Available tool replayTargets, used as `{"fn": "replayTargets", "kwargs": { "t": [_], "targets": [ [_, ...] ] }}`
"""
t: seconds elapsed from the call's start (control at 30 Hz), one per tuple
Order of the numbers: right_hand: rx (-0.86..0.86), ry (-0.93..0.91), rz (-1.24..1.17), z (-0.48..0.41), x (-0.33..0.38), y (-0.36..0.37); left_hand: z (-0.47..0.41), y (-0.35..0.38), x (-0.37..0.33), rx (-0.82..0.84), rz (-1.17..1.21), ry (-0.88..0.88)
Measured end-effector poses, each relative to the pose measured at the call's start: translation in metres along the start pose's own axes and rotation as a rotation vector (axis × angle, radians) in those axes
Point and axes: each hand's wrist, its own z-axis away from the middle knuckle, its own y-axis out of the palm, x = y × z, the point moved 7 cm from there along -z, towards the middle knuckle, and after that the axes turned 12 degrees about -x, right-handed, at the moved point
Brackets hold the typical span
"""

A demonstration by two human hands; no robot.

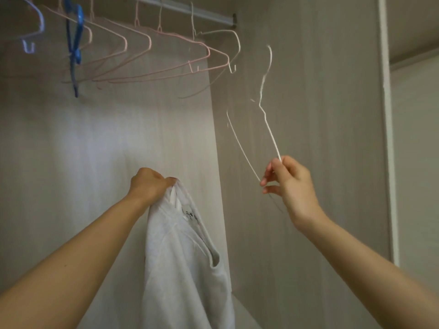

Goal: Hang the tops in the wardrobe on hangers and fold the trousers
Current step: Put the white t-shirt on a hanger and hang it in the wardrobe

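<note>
The left hand (148, 184) grips the white top (185, 257) by its neck inside the wardrobe (71, 162), and the right hand (292, 184) pinches a blurry, likely wire hanger (268, 124) that next goes into the neck.

Left hand (148, 184) grips a white top (185, 257) bunched at its neckline; the garment hangs below the fist. Right hand (291, 184) pinches a white wire hanger (273, 140), hook uppermost, held clear of the rail (202, 13). Pink hangers (142, 36) and a blue hanger (74, 43) hang on the rail.
</note>
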Motion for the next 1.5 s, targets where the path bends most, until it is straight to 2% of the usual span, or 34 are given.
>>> {"fn": "replayTargets", "kwargs": {
  "t": [0.2,0.37,0.47,0.6,1.0,1.27,1.4,1.5],
  "targets": [
    [0.077,-0.029,0.019,0.028,0.014,0.018,0.012,-0.010,0.018,0.008,-0.039,-0.012],
    [0.111,-0.053,0.016,0.038,0.013,0.027,0.012,-0.021,0.024,-0.001,-0.101,0.075],
    [0.124,0.020,0.048,0.042,-0.004,0.028,0.013,-0.026,0.031,-0.005,-0.117,0.087],
    [0.238,0.120,0.037,0.050,-0.016,0.036,0.012,-0.026,0.044,0.005,-0.149,0.092],
    [0.434,0.058,0.159,0.060,-0.027,0.060,0.006,-0.037,0.093,0.004,-0.178,-0.026],
    [0.348,0.051,0.092,0.063,-0.037,0.077,0.005,-0.061,0.112,-0.020,-0.408,0.038],
    [0.384,0.089,0.084,0.067,-0.046,0.095,0.002,-0.069,0.135,-0.020,-0.367,-0.025],
    [0.442,0.059,0.148,0.075,-0.054,0.110,0.000,-0.068,0.152,-0.010,-0.224,-0.102]
  ]
}}
